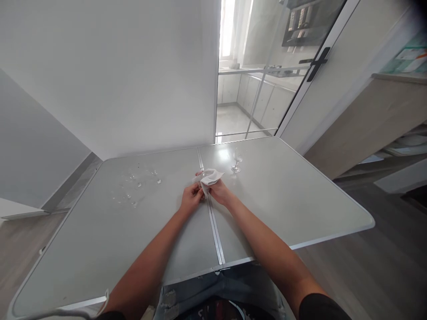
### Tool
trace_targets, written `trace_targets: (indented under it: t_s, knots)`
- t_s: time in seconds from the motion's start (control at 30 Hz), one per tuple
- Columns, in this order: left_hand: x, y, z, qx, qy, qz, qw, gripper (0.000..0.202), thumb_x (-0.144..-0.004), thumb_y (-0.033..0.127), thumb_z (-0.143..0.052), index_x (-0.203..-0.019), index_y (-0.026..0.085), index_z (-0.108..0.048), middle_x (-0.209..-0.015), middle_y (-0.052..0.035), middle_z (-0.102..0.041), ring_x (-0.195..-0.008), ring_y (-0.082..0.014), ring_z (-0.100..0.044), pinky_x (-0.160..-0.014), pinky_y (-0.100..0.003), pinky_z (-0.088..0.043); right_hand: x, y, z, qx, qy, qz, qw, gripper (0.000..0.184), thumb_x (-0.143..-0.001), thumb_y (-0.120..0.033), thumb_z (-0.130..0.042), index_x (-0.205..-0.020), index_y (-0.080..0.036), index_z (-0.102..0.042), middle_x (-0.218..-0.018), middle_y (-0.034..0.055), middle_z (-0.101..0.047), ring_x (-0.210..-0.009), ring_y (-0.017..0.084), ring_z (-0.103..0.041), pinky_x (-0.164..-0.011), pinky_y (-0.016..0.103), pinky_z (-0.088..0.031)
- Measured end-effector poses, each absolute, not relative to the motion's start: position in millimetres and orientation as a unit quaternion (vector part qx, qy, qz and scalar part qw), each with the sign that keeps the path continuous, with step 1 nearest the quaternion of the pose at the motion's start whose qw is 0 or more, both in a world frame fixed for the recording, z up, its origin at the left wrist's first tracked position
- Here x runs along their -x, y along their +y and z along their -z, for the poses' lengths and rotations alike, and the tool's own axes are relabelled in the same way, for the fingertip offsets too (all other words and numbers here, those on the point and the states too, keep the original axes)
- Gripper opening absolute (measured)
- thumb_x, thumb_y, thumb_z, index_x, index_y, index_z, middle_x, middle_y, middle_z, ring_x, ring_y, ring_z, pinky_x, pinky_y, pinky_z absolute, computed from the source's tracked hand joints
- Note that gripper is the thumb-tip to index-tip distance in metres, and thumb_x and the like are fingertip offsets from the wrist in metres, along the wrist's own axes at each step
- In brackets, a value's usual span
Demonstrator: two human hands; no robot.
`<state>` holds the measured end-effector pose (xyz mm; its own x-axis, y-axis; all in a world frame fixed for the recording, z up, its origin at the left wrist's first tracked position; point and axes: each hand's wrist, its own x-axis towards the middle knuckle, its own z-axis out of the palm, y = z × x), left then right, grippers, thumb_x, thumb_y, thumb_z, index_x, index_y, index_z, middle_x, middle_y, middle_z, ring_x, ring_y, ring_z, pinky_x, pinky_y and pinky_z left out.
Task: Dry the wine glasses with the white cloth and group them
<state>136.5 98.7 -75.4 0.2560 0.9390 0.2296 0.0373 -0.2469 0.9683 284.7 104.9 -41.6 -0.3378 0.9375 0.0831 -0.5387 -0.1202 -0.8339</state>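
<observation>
My left hand [192, 196] is closed around a clear glass [197, 178], mostly hidden by fingers and cloth. My right hand [218, 190] grips a white cloth [211, 176], bunched against the glass above the table's middle seam. Just beyond and to the right, a small stemmed glass [236, 162] stands upright on its foot, touched by neither hand. Over on the left half of the table are several clear glasses [137, 183], apparently lying on their sides; their outlines are faint.
The pale folding table [287, 191] has a metal seam across its middle and meets a white wall [140, 80] at the back. Behind it to the right is a glass-paned door [253, 89] with a kitchen beyond. A shelf unit [376, 111] stands at the far right.
</observation>
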Motion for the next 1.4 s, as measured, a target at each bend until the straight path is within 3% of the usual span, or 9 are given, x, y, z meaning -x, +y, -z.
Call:
trace_targets:
  t_s: [0.13,0.27,0.47,0.7,0.8,1.03,1.17,1.27,1.4]
  knots:
    - [-138,99,74,-0.641,0.391,-0.451,0.483,0.039,-0.086,0.053,-0.066,-0.073,0.017,-0.058,-0.059,0.0009,-0.056,-0.053,-0.0114,-0.049,-0.054,-0.024,-0.037,-285,106,44,0.258,-0.389,-0.696,0.545,0.055,-0.070,-0.035,-0.084,-0.118,-0.025,-0.059,-0.089,0.0002,-0.069,-0.065,0.015,-0.062,-0.047,0.026,-0.053]
    - [-135,101,70,-0.600,0.308,-0.389,0.627,0.046,-0.085,0.057,-0.068,-0.070,0.016,-0.055,-0.054,0.0011,-0.051,-0.050,-0.0100,-0.045,-0.052,-0.024,-0.035,-288,106,45,0.235,-0.397,-0.687,0.562,0.066,-0.064,-0.031,-0.087,-0.120,-0.027,-0.054,-0.099,0.0022,-0.070,-0.079,0.019,-0.068,-0.057,0.028,-0.057]
    - [-128,96,67,-0.520,0.234,-0.289,0.769,0.048,-0.084,0.059,-0.068,-0.068,0.017,-0.051,-0.054,0.0042,-0.040,-0.047,-0.0084,-0.038,-0.059,-0.030,-0.046,-294,104,34,0.171,-0.414,-0.695,0.563,0.052,-0.063,-0.036,-0.087,-0.107,-0.026,-0.059,-0.101,0.0021,-0.065,-0.097,0.020,-0.066,-0.084,0.034,-0.057]
    - [-136,96,77,-0.664,0.403,-0.448,0.444,0.032,-0.084,0.046,-0.070,-0.072,0.018,-0.060,-0.060,0.0001,-0.055,-0.054,-0.0116,-0.044,-0.056,-0.025,-0.033,-288,103,33,0.188,-0.408,-0.642,0.621,0.066,-0.063,-0.024,-0.087,-0.119,-0.032,-0.054,-0.121,0.0013,-0.060,-0.097,0.020,-0.068,-0.080,0.034,-0.059]
    - [-138,96,76,-0.663,0.429,-0.468,0.397,0.028,-0.081,0.041,-0.074,-0.071,0.018,-0.060,-0.061,0.0001,-0.057,-0.055,-0.0120,-0.045,-0.056,-0.025,-0.032,-286,103,36,0.204,-0.397,-0.631,0.635,0.062,-0.064,-0.021,-0.086,-0.117,-0.031,-0.055,-0.120,0.0008,-0.059,-0.096,0.019,-0.069,-0.078,0.032,-0.059]
    - [-132,96,68,-0.558,0.268,-0.330,0.713,0.043,-0.085,0.055,-0.068,-0.071,0.016,-0.057,-0.053,0.0010,-0.049,-0.048,-0.0112,-0.045,-0.057,-0.028,-0.043,-295,101,31,0.162,-0.404,-0.671,0.600,0.065,-0.058,-0.030,-0.089,-0.115,-0.028,-0.057,-0.124,0.0040,-0.058,-0.095,0.021,-0.066,-0.072,0.030,-0.059]
    - [-127,97,69,-0.504,0.229,-0.283,0.783,0.044,-0.081,0.056,-0.071,-0.072,0.016,-0.056,-0.053,0.0042,-0.043,-0.043,-0.0075,-0.035,-0.055,-0.031,-0.046,-296,100,27,0.154,-0.411,-0.689,0.577,0.063,-0.060,-0.037,-0.088,-0.114,-0.028,-0.057,-0.125,0.0056,-0.059,-0.092,0.020,-0.067,-0.064,0.028,-0.058]
    - [-132,96,72,-0.573,0.291,-0.344,0.685,0.043,-0.085,0.057,-0.067,-0.072,0.017,-0.057,-0.051,0.0030,-0.046,-0.045,-0.0095,-0.038,-0.053,-0.027,-0.040,-295,102,28,0.187,-0.419,-0.661,0.593,0.064,-0.058,-0.032,-0.090,-0.113,-0.027,-0.057,-0.120,0.0043,-0.062,-0.094,0.020,-0.068,-0.071,0.030,-0.058]
    - [-140,97,75,-0.681,0.420,-0.428,0.420,0.030,-0.085,0.044,-0.069,-0.071,0.019,-0.058,-0.058,0.0012,-0.055,-0.053,-0.0120,-0.044,-0.056,-0.025,-0.033,-289,106,34,0.295,-0.421,-0.583,0.629,0.069,-0.059,-0.027,-0.090,-0.117,-0.029,-0.053,-0.107,0.0011,-0.064,-0.090,0.019,-0.069,-0.070,0.028,-0.056]
